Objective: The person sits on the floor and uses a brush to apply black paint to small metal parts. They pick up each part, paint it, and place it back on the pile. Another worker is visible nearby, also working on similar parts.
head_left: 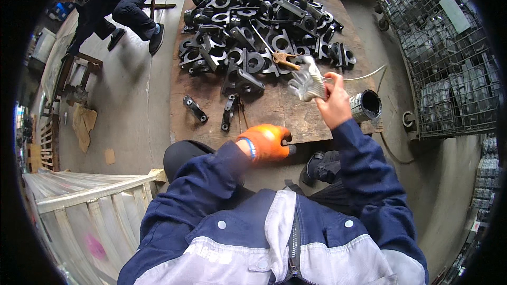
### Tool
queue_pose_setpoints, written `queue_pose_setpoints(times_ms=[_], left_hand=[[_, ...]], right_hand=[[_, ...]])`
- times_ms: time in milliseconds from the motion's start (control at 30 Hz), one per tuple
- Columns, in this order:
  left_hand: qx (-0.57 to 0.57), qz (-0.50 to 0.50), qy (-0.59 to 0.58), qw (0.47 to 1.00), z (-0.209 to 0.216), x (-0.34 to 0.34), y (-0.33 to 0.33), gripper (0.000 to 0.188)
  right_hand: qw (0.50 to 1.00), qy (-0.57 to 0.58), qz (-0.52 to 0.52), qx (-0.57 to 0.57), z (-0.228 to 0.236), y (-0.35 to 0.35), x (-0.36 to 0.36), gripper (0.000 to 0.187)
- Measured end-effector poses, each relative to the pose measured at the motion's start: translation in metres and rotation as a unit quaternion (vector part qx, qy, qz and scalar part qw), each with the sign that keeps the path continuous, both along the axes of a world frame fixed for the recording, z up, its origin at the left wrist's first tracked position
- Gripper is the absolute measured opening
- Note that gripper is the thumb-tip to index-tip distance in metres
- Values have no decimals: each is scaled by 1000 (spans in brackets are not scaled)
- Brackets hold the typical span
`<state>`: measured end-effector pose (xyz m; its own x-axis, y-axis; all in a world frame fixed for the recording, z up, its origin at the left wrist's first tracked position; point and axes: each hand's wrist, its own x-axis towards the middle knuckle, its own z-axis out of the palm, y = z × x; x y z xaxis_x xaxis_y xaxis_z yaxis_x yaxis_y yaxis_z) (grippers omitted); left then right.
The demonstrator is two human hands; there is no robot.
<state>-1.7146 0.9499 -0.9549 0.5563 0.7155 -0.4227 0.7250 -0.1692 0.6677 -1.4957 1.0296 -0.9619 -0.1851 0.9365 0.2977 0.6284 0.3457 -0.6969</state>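
Observation:
My bare right hand (335, 99) pinches a whitish-grey work glove (308, 82) by its cuff, holding it over the right part of the table. My left hand (268, 141) wears an orange glove with dark fingertips. It rests at the table's front edge with thumb and fingers apart, holding nothing visible. Just beyond the work glove lies a brass-coloured spray or blow gun (284, 60) with a long thin nozzle, on a heap of black metal brackets (248, 37) with round holes. Two single brackets, a left one (196, 108) and a right one (228, 112), lie nearer to me.
A black-rimmed can (365, 104) stands at the right of the wooden table (274, 111). A pale hose (377, 72) loops off that side. Wire-mesh cages (449, 53) stand right; a wrapped crate (95, 206) is at lower left. Another person (119, 0) bends at far left.

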Motion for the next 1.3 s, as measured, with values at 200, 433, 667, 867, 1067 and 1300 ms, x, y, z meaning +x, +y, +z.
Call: queue_pose_setpoints(times_ms=[200, 433, 667, 867, 1067, 1300], left_hand=[[-147, 65, -391, 906, 12, -9, 11, 40], [8, 126, -452, 883, -40, -1, -9, 27], [111, 269, -208, 934, -86, -4, -4, 18], [135, 271, -90, 949, -45, 10, -5, 12], [150, 185, 72, 968, -37, 33, -7, 35], [62, 159, 117, 978, -35, 54, -18, 36]], right_hand=[[992, 53, -13, 112, 28, -66, -16, 37], [969, -12, 117, 216, -6, -77, -28, 28], [971, -90, 161, 154, -18, -85, -33, 24], [970, -167, 176, 10, -48, -80, -27, 14], [975, -31, 106, -194, -71, -54, -17, 18], [783, 396, -33, -478, -103, -46, -25, 32]])
